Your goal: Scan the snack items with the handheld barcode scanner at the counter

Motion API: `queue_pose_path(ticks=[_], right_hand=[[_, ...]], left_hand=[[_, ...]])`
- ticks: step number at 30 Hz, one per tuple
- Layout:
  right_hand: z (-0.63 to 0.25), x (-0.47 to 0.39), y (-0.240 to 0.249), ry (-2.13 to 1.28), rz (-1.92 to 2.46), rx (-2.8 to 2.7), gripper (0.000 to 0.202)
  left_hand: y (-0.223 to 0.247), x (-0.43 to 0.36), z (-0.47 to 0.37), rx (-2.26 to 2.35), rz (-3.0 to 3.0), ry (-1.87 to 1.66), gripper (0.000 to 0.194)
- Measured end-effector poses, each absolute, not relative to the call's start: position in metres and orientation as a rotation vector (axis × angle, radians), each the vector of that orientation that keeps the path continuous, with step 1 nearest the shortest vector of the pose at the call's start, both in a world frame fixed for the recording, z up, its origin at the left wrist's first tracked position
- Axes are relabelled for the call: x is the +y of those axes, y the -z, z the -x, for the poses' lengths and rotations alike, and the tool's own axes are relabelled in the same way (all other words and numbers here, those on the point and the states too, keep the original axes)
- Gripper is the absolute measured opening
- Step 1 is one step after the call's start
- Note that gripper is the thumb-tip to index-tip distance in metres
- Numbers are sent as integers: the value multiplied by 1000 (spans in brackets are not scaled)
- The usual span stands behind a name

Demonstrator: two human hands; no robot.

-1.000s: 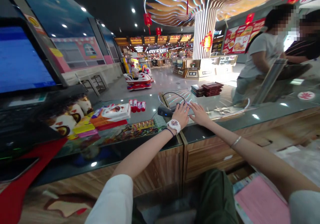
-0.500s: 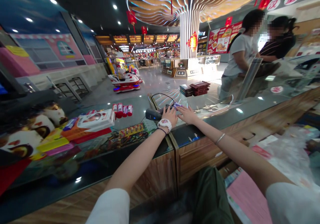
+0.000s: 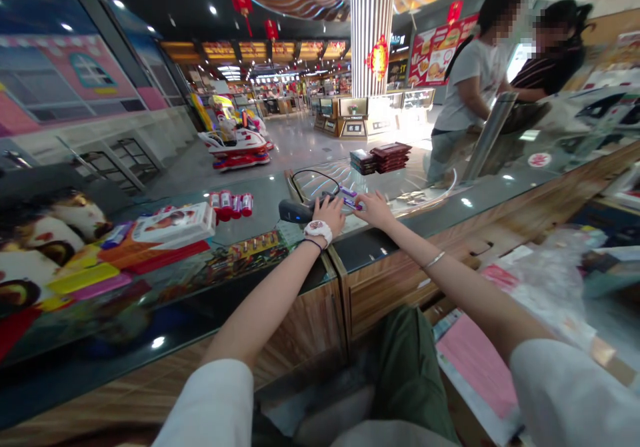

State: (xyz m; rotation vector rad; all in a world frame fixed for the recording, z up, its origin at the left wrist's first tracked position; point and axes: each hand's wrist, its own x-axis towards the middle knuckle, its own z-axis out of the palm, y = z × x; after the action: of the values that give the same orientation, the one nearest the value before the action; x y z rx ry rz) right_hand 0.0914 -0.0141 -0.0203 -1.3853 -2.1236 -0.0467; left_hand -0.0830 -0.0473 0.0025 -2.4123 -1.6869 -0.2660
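Observation:
On the glass counter, my left hand [image 3: 330,214], with a white watch at the wrist, is closed round the rear part of a dark barcode scanner [image 3: 296,212]. The scanner's head points left, a small blue light shows on it, and its black cable loops behind. Just to the right, my right hand [image 3: 376,211] pinches the end of a small purple pack [image 3: 353,204]. Another purple pack [image 3: 346,191] lies right behind it. My palm and fingers partly hide the scanner's handle.
Red-capped small containers [image 3: 231,204] and a white box [image 3: 175,224] stand left on the counter. Dark red packs [image 3: 393,157] are stacked farther back. A metal post [image 3: 489,137] rises at right, with two people beyond the counter. An open drawer area with pink paper [image 3: 477,364] lies below.
My right fingers have gone from lying stretched over the purple packs to pinching one. The packs show more plainly now. The view has shifted, while my left hand stays at the scanner.

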Motion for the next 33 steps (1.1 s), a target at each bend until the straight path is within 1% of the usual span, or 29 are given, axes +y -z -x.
queue_pose_path(ticks=[7, 12, 18, 27, 33], right_hand=[[-93, -7, 23, 62, 1296, -2078, 6], [-96, -8, 19, 116, 1085, -1994, 10], [-89, -15, 2, 235, 853, -1905, 16], [-44, -11, -33, 308, 629, -1968, 15], [0, 1, -46, 277, 473, -2032, 13]], left_hand=[[-5, -50, 84, -1708, 2431, 285, 55], [-13, -56, 89, -1648, 2420, 359, 57], [-37, -72, 103, -1565, 2331, 520, 56], [-64, -91, 162, -1443, 2230, 611, 56], [-72, -98, 211, -1513, 2103, 636, 57]])
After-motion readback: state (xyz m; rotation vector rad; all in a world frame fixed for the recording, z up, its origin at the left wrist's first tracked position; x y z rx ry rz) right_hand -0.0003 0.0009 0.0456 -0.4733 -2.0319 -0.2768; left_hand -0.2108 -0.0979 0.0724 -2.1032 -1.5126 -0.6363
